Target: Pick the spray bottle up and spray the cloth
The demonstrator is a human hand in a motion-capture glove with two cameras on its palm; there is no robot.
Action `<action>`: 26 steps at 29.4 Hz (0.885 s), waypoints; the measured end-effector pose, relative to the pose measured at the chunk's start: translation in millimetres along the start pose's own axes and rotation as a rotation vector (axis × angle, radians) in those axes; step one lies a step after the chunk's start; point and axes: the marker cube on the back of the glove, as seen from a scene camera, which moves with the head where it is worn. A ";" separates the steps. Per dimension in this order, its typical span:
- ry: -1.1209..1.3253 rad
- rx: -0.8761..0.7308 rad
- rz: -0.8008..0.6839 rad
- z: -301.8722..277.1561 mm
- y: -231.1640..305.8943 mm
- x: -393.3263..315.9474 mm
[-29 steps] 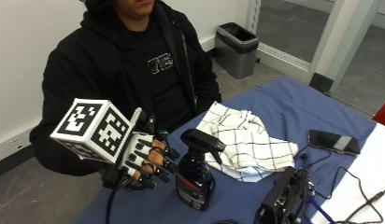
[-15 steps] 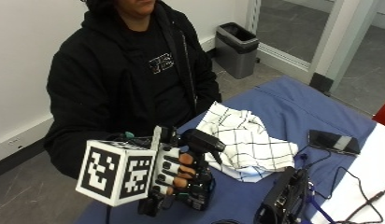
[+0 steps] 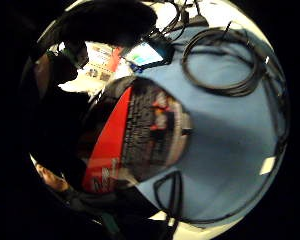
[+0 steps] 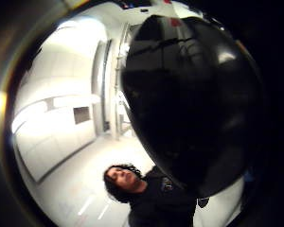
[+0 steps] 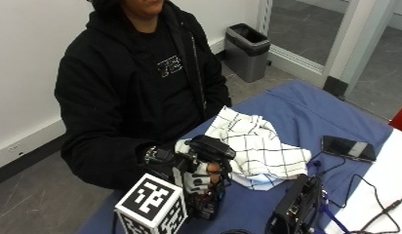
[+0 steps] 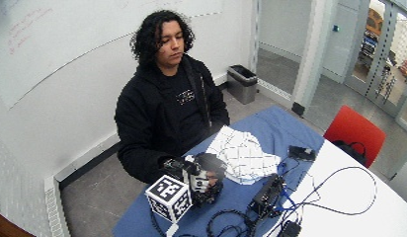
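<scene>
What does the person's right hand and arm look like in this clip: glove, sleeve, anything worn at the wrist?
The right hand wears a black glove with white plastic parts across the back of the fingers. The arm is in a black hooded sweatshirt sleeve reaching the wrist, where a band shows. The other hand is not visible.

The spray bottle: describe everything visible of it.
The spray bottle stands upright on the blue tablecloth, beside the checked cloth. It has a black trigger head and a dark body with a red-and-black printed label, seen close in the little finger side palm view. The gloved right hand grips its neck; its lower body is partly hidden.
</scene>
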 end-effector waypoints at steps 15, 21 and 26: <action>0.095 0.202 -0.054 -5.3 5.3 2.7; 0.108 0.189 -0.066 -3.1 7.7 3.7; 0.099 0.184 -0.066 -4.9 6.6 3.8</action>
